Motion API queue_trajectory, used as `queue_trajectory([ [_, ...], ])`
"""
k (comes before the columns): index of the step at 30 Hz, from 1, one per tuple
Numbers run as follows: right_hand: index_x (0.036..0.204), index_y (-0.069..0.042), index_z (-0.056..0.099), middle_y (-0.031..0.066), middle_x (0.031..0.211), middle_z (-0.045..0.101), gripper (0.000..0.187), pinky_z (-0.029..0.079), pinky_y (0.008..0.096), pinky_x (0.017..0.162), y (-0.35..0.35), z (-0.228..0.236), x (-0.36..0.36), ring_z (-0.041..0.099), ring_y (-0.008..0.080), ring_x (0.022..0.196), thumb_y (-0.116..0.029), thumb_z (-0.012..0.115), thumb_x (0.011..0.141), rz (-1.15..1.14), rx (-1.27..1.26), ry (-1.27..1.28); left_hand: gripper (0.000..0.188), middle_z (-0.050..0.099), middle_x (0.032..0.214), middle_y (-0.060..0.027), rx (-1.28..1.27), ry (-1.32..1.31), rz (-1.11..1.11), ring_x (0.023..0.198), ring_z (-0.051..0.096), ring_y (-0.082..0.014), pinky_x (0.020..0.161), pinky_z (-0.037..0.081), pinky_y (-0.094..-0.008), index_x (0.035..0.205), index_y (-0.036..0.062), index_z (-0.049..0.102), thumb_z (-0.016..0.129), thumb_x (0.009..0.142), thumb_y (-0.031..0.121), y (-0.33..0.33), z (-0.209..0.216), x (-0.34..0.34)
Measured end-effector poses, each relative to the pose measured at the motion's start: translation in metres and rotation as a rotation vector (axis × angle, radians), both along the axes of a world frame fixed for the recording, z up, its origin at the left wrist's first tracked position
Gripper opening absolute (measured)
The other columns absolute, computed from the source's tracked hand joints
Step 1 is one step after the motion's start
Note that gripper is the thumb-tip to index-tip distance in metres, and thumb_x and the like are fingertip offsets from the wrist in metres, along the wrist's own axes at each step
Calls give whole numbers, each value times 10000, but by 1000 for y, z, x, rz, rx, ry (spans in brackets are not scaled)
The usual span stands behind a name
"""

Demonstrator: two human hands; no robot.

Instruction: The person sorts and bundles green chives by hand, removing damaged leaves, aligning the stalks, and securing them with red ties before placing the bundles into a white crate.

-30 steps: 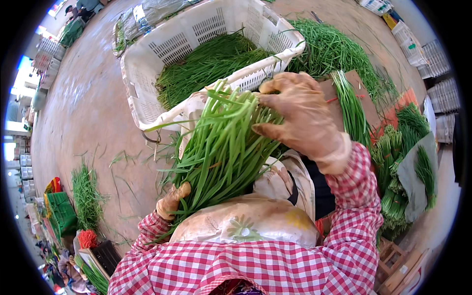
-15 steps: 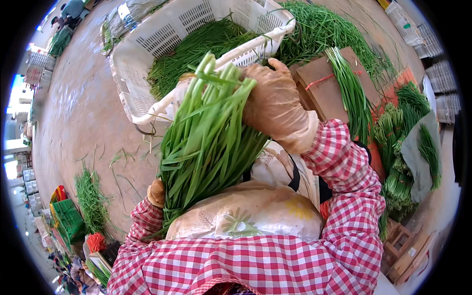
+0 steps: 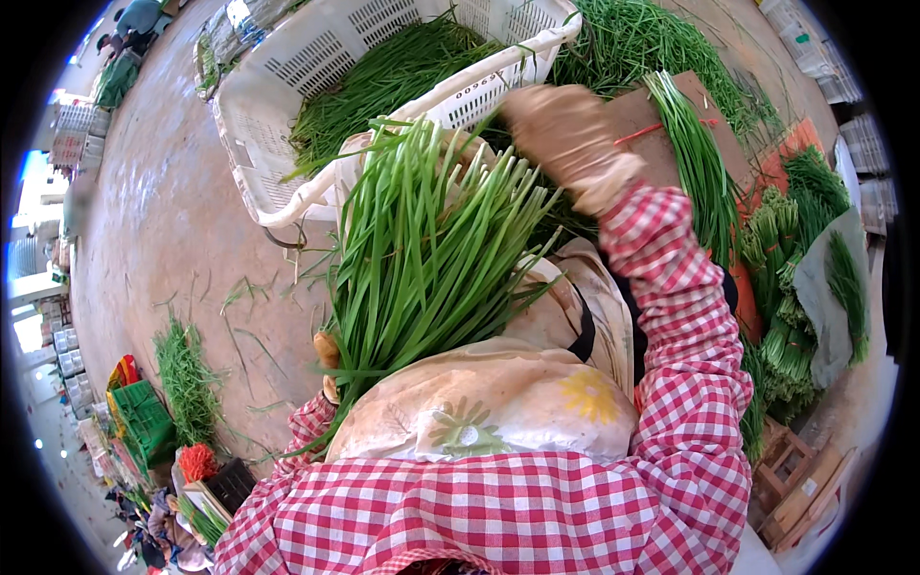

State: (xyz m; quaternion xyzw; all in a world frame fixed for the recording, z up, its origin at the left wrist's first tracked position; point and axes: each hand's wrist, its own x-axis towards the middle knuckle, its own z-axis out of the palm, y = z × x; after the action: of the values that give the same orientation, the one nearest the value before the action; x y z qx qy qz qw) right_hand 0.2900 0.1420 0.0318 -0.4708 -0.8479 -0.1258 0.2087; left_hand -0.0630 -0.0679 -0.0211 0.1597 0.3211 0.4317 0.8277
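Note:
A thick bunch of long flat green leaves, like garlic chives (image 3: 422, 259), leans across my lap with its pale cut ends fanned out at the top. My left hand (image 3: 328, 355), in a tan glove, grips the bunch from its left side, and the leaves hide most of its fingers. My right hand (image 3: 567, 139), gloved too, is up at the bunch's upper right, apart from the stalk ends and smeared by motion. Close beside it on the right, a small tied bundle of chives (image 3: 695, 163) lies on a brown board (image 3: 642, 129).
Ahead stands a white slatted crate (image 3: 264, 144) partly filled with loose greens. A large heap of greens (image 3: 661, 48) lies behind the board. Tied bundles (image 3: 781, 335) are piled at the right. Red ties (image 3: 198, 463) and a green crate (image 3: 144, 422) are at the left.
My right hand has moved up and right, off the top of the bunch. The bunch has spread wider, and its stalk ends now fan to the right.

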Motion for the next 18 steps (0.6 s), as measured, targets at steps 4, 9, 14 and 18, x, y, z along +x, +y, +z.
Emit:
queue_trajectory([
  [4, 1120, -95, 572, 92, 643, 595, 236, 480, 318, 481, -5, -4, 91, 576, 206, 541, -203, 500, 922, -499, -365, -185, 1003, 377, 1423, -131, 2, -27, 7, 1272, 415, -260, 1071, 338, -417, 1431, 63, 277, 612, 716, 682, 7, -4, 3],
  [9, 1187, -58, 576, 125, 836, 660, 358, 486, 384, 720, -75, 19, 47, 621, 294, 821, -224, 601, 871, -237, -346, 469, 1007, 369, 1429, -127, 19, -11, 38, 1276, 410, -257, 1072, 337, -416, 1434, 67, 271, 607, 715, 687, 10, -4, 0],
  [14, 1111, -101, 626, 45, 780, 569, 470, 404, 393, 732, -91, 44, -8, 535, 232, 806, -320, 745, 713, -2, -294, 235, 1012, 361, 1435, -123, 63, -2, 18, 1280, 404, -255, 1072, 336, -416, 1437, 71, 265, 602, 713, 693, 23, 8, 4],
  [18, 1061, -68, 622, 68, 813, 580, 419, 424, 377, 715, -92, 37, -12, 546, 239, 808, -234, 743, 696, -66, -284, 362, 1015, 355, 1439, -120, 70, -22, -1, 1283, 400, -253, 1072, 335, -416, 1439, 75, 261, 599, 712, 697, 31, 15, 13],
])
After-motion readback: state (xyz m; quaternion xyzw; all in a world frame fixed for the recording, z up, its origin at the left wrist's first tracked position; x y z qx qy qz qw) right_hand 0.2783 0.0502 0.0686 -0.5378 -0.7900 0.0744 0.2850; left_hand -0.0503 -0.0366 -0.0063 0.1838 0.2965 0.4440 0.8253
